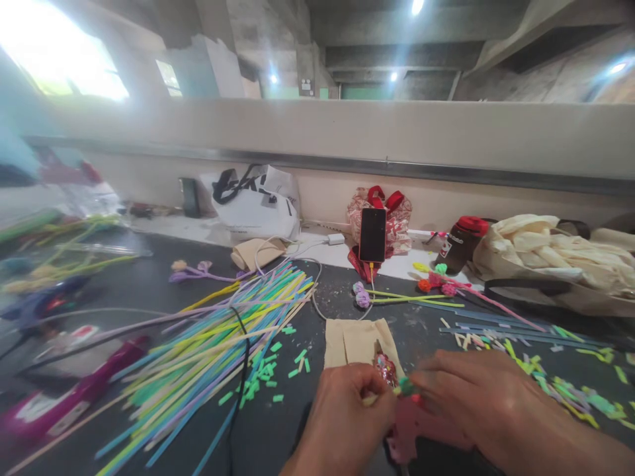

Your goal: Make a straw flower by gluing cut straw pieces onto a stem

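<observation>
My left hand is in the lower middle, thumb and fingers pinched on a small pale-yellow fuzzy piece, mostly hidden. Just right of it, my right hand, somewhat blurred, has its fingertips closed at a small green pipe-cleaner piece with a bit of red under it. The two pieces look joined, but I cannot be sure. Below and between my hands lies a pink glue gun, partly covered by my right hand. Behind the fingertips, a glittery reddish lump rests on a folded beige cloth.
A spread of coloured pipe cleaners lies left, beside green snippets. A magenta tool and blue glue gun are further left. Behind stand a phone on a cable, white bag and dark jar. Cut scraps are right.
</observation>
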A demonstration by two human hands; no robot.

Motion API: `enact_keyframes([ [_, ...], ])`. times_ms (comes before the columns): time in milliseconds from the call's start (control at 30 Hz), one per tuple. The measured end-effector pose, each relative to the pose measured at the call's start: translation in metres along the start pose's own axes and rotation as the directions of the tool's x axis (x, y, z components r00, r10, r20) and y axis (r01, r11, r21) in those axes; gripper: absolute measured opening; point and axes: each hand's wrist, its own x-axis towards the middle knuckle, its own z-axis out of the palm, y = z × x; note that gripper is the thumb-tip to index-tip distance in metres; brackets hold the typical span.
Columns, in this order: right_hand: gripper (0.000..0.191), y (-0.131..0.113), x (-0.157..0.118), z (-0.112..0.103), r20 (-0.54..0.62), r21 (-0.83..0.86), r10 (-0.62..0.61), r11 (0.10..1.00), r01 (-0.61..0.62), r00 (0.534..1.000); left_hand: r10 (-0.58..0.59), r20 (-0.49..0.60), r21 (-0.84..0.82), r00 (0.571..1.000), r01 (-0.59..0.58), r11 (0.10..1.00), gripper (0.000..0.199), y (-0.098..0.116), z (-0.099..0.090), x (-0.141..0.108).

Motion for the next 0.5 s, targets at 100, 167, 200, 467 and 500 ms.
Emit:
enact_keyframes([
  [100,0.018,0.002,-0.002,-0.005,-0.149,0.010,0.011,1.000,-0.010,0.989,-0.009,-0.006,-0.073,1.000,0.009,0.997,0.020,-0.001,-0.002,0.002],
  [167,0.022,0.004,-0.003,-0.005,-0.261,0.081,0.117,0.992,-0.099,0.958,-0.008,-0.014,-0.154,1.000,0.005,0.988,0.020,-0.002,-0.003,0.003],
  [200,0.023,0.004,-0.003,-0.003,-0.272,0.174,0.211,0.970,-0.167,0.939,-0.005,-0.021,-0.198,1.000,0.001,0.980,0.019,-0.003,-0.003,0.004],
  [467,0.042,-0.006,0.010,0.022,0.236,0.950,0.548,0.043,-0.309,0.802,0.262,-0.257,-0.165,0.930,-0.309,0.937,0.014,-0.009,-0.002,0.002],
  [500,0.045,-0.008,0.012,0.024,0.232,0.963,0.528,-0.009,-0.269,0.817,0.292,-0.276,-0.124,0.916,-0.335,0.934,0.014,-0.010,-0.002,0.002],
])
